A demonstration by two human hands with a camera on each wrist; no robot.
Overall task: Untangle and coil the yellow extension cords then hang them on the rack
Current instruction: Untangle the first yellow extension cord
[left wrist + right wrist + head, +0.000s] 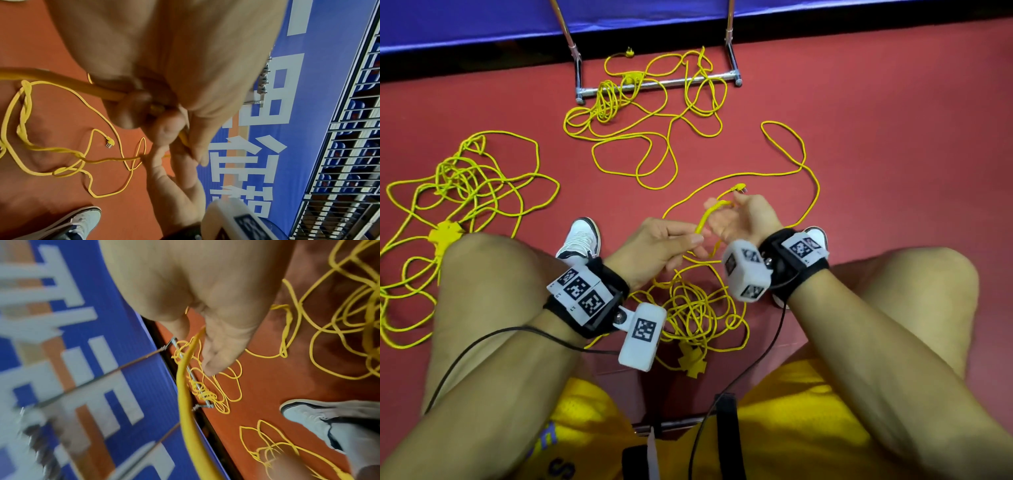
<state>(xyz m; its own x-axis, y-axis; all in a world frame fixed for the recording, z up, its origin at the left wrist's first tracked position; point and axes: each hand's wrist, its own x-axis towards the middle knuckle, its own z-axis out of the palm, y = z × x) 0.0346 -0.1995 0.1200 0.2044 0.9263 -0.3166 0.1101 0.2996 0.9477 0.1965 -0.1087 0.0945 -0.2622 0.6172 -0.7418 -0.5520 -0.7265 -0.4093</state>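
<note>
I sit on the red floor with several yellow extension cords spread around me. My left hand (688, 241) pinches one yellow cord (703, 222) between thumb and fingers; the left wrist view shows the same pinch (144, 104). My right hand (726, 209), palm up just to the right, holds that cord a little further along, near its plug (739, 187). From the right hand (205, 337) the cord (183, 394) runs down in the right wrist view. The rest of this cord lies tangled (698, 308) between my feet, ending in a socket block (691, 359).
The metal rack's base bar (657, 84) stands ahead by a blue banner (482, 20), with another cord (619, 96) draped over it. A third tangle (465, 178) with a socket block (445, 236) lies left of my knee. My shoes (580, 240) flank the hands.
</note>
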